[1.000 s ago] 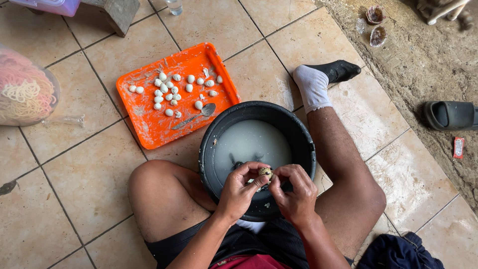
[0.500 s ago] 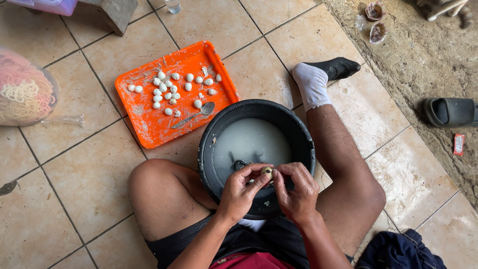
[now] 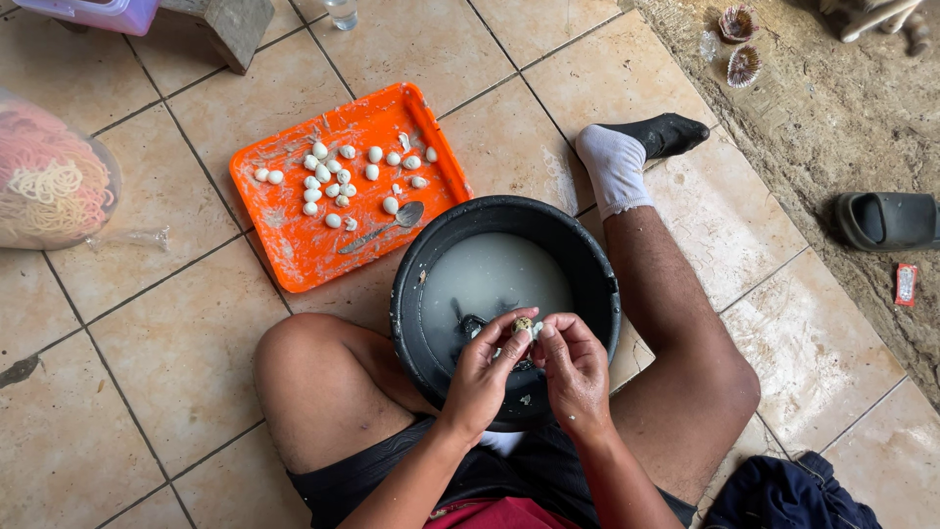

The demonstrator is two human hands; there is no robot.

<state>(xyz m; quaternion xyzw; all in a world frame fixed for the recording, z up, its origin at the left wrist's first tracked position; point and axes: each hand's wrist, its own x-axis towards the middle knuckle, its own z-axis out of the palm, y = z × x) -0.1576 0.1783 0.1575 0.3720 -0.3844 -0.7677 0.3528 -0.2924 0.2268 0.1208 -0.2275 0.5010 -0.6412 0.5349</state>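
I sit on a tiled floor with a black bucket (image 3: 597, 284) of cloudy water between my legs. My left hand (image 3: 487, 375) and my right hand (image 3: 576, 371) meet over its near rim, fingertips pinching one small speckled egg (image 3: 524, 324) between them. Beyond the bucket lies an orange tray (image 3: 294, 245) carrying several small white peeled eggs (image 3: 333, 181) and a metal spoon (image 3: 387, 225). Bits of shell cling to my fingers.
A clear bag of pink and yellow noodles (image 3: 49, 186) rests at the left. A dark sandal (image 3: 886, 220) and two shells (image 3: 739, 44) lie on the bare ground at the right. Dark cloth (image 3: 783, 495) sits by my right knee.
My hands have stayed over the bucket's near rim, working the small egg between the fingertips. Nothing else has moved.
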